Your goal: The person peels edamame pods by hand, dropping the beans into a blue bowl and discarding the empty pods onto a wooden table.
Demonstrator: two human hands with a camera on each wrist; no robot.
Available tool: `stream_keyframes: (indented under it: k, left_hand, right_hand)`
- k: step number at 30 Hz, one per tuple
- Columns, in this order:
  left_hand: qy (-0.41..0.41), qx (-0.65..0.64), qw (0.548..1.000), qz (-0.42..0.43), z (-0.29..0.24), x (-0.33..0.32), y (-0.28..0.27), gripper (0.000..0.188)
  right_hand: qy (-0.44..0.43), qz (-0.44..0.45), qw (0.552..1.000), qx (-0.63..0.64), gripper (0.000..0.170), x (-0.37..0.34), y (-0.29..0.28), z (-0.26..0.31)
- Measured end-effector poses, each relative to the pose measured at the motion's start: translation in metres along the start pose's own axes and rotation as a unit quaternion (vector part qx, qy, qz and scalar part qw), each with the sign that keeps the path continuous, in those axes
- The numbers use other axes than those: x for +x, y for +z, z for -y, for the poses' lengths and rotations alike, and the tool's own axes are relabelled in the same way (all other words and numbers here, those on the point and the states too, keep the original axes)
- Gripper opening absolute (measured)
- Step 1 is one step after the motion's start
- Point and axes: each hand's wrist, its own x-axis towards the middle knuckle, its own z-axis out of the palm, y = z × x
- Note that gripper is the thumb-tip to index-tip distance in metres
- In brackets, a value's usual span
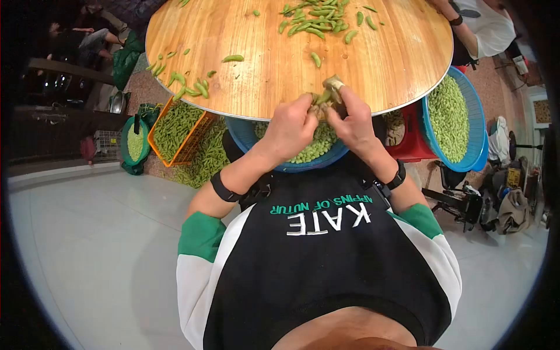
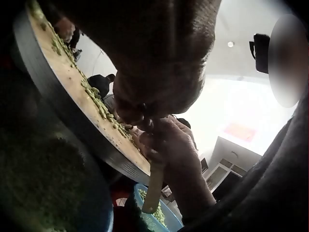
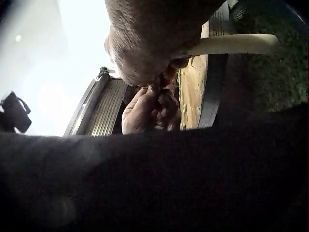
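Over the near edge of the round wooden table, both hands meet fingertip to fingertip at a green bean pod. My left hand pinches it from one side with curled fingers. The right hand pinches from the other, with a pale wrapping at its fingertips. A pale flat strip sticks out from the right hand in the left wrist view. Directly below the hands sits a blue basin of shelled green beans. In both wrist views the near hand mostly hides the pod.
More pods lie heaped at the table's far side, others at its left. An orange crate of pods stands left, beside loose pods on the floor. Another blue basin of beans is right. Another person's arm reaches the table.
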Motion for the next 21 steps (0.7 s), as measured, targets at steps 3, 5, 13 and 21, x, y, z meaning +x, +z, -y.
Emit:
stream_keyframes:
  k: [3, 5, 13, 21]
  left_hand:
    - [0.016, 0.037, 0.999, 0.007, -0.004, -0.007, 0.005, 0.011]
    - [-0.015, 0.033, 0.999, 0.03, -0.006, -0.009, 0.008, 0.012]
    - [0.032, 0.312, 0.949, 0.012, -0.005, -0.024, -0.061, 0.008]
    - [0.086, 0.287, 0.952, -0.065, 0.027, 0.056, -0.04, 0.017]
  right_hand:
    - [-0.097, -0.031, 0.991, -0.088, 0.033, -0.001, 0.002, -0.003]
    - [-0.137, -0.032, 0.986, -0.087, 0.027, -0.006, 0.005, -0.009]
    - [-0.08, 0.114, 0.99, -0.004, 0.018, -0.011, -0.007, -0.007]
    - [-0.145, 0.176, 0.974, -0.005, 0.02, -0.018, -0.009, -0.01]
